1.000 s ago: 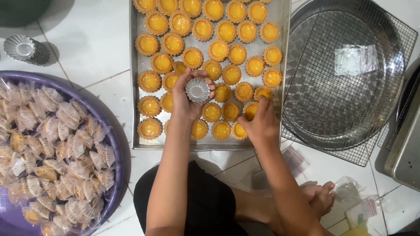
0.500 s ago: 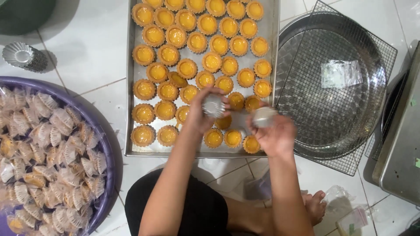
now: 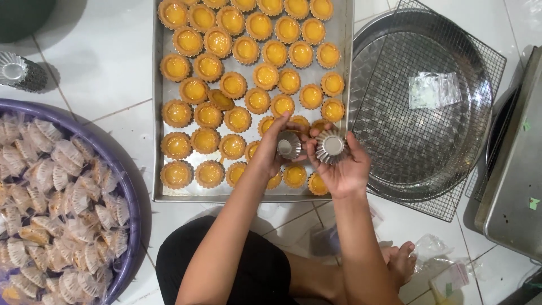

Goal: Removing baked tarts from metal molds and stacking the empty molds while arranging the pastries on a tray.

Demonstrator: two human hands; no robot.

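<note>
A metal baking tray on the white tile floor holds several small tarts with yellow filling. Over the tray's near right corner my left hand grips a small fluted metal tart mould. Right beside it my right hand grips a second fluted mould, its hollow facing up. The two moulds are close together, almost touching. My forearms hide a few tarts in the tray's front row.
A purple basin full of clear-wrapped tarts stands at the left. A stack of fluted moulds is at the far left. A wire rack over a round metal pan lies to the right, beside a metal appliance.
The right hand lifted a second mould off the tray. Both hands drew together, so the moulds now sit side by side above the tray's near right corner.
</note>
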